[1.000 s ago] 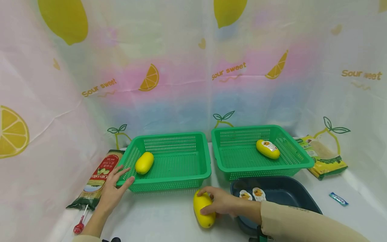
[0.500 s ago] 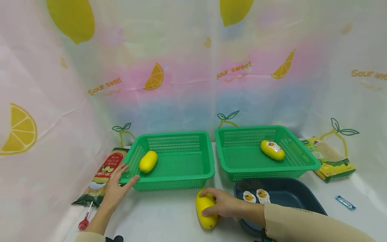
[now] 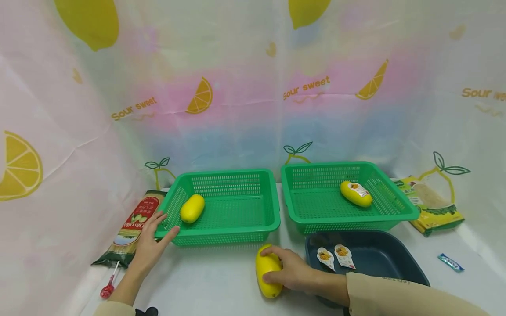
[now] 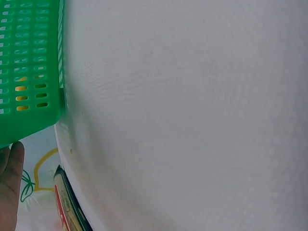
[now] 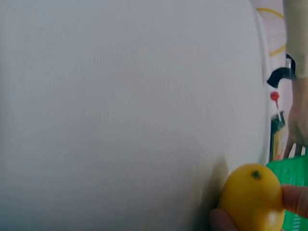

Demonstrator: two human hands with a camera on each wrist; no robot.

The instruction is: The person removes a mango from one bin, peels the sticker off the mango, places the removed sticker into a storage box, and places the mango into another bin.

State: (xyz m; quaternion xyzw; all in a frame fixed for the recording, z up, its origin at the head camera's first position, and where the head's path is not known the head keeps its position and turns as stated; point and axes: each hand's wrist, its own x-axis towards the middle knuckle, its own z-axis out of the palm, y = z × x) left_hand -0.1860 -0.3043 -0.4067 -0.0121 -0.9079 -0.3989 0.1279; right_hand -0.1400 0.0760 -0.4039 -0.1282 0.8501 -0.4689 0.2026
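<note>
**In front of the left basket (image 3: 221,239), a yellow fruit (image 3: 262,270) sits in the right hand (image 3: 290,268)**

At my distance, the head view shows the right hand holding the yellow fruit, thumb on one side and fingers curled over it; whether it rests on the table (image 3: 213,281) or is just lifted, I cannot tell. The left hand (image 3: 152,243) is spread wide at the left basket's front left corner, touching the rim.

To handle this well, I would set thumb and fingers opposite each other about the fruit's middle, since a smooth, rounded skin would probably slip from a hold near one end. Light pressure should do (a hard squeeze might make it squirt away). The right forearm crosses over the dark basin (image 3: 379,256), so I would watch that the sleeve does not drag its edge. The left hand needs only a soft touch; a push could skew the basket.

My count: two green baskets, the left one and the right basket (image 3: 352,224); one basin; three yellow fruits, one held and one in each basket; three printed labels, two at the basin's left side (image 3: 345,256) and one on the right basket's fruit (image 3: 360,190); two bags, left (image 3: 136,224) and right (image 3: 431,206); one lollipop (image 3: 107,291); one small wrapped sweet (image 3: 450,262).
</note>
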